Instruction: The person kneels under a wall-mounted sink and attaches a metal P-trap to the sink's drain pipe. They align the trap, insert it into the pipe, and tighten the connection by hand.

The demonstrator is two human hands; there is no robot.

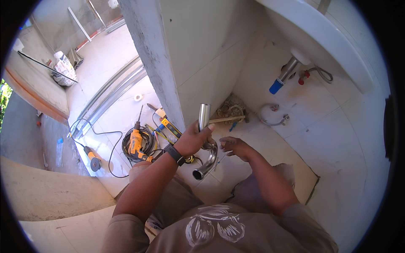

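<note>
My left hand [195,141], with a dark watch on its wrist, is closed round a curved chrome drain pipe [205,113]. The pipe's straight end points up and away; its bent lower end, with a dark round opening, faces me. Just right of the bend, my right hand [236,148] is apart from the pipe. Its fingers are loosely bent with gaps between them, and nothing shows in them. Ahead on the right, a chrome tailpiece [288,69] with a blue end [276,87] hangs below a white washbasin [333,33].
Left of me lie an orange drill [135,143] on coiled cable, an angle grinder [93,161] and a yellow spirit level [171,127]. A wall edge [158,63] stands ahead. Rubble [231,110] fills the corner, near a flexible hose [270,122]. Metal profiles [109,90] lie farther left.
</note>
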